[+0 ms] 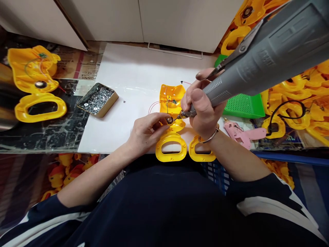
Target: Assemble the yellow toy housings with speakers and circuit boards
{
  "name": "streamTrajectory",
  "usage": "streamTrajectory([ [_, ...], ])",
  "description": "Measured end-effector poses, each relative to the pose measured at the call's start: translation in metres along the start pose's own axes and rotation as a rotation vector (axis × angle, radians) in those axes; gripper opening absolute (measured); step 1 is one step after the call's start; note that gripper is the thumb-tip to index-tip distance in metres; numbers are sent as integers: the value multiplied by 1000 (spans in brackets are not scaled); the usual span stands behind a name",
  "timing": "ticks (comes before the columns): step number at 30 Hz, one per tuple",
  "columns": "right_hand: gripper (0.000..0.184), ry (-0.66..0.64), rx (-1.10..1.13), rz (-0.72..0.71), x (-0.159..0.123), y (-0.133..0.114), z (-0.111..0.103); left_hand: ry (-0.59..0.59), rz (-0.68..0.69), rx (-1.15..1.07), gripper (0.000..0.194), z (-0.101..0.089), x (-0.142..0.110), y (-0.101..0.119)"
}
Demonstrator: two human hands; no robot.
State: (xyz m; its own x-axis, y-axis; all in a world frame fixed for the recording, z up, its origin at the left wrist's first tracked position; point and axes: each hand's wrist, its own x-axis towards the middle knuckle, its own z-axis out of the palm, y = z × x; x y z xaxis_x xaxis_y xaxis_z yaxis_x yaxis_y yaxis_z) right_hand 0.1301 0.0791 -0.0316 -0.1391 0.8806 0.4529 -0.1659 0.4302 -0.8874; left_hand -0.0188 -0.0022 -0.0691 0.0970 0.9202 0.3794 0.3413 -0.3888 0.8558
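Note:
In my right hand [203, 103] is a grey electric screwdriver [236, 72], its tip pointing down and left at a small round speaker [169, 120]. My left hand [147, 130] pinches that speaker between thumb and fingers over a yellow plastic shell half [172, 91]. Thin red wires and a small green circuit board [174, 102] show inside the shell. Its loop handle [171, 147] reaches over the table's front edge. Beside it lies a second yellow loop handle [202, 157], with the part above it hidden by my right hand.
An open tin of screws [97, 100] sits on the white work surface [123, 75] at left. Another wired yellow shell [36, 72] lies farther left. On the right are a green basket [246, 104], a pink glue gun [243, 133] and piled yellow shells [295, 116].

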Motion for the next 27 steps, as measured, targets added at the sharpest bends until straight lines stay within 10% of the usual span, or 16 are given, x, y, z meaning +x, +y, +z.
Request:
streamTrajectory([
  [19, 36, 99, 76, -132, 4, -38, 2, 36, 10, 9, 22, -1, 6, 3],
  [27, 47, 151, 32, -165, 8, -64, 11, -73, -293, -393, 20, 1, 18, 24],
])
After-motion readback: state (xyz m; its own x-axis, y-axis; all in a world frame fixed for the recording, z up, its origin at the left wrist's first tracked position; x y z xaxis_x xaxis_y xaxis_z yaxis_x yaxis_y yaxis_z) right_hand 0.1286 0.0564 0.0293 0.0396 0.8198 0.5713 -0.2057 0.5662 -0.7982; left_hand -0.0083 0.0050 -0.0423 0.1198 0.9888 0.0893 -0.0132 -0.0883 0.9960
